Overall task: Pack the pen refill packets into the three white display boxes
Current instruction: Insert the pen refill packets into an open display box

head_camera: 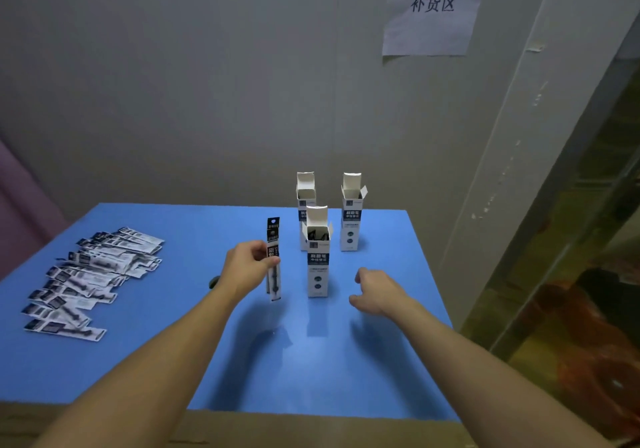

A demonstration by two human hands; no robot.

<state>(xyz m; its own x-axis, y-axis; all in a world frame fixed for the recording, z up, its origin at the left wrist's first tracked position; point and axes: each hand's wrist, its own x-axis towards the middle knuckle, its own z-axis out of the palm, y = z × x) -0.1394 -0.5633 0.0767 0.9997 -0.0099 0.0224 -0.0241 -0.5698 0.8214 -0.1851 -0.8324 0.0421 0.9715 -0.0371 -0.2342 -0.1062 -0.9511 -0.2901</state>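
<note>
The left hand (247, 266) pinches one packet (273, 257) upright, the right hand (375, 292) hangs loosely curled, holding nothing; probably best to steady the nearest box (318, 257) while sliding it in.

Dim, flat indoor light from above; soft shadows of the arms fall on the table (173, 361); wide-angle bending and blur at the edges
</note>
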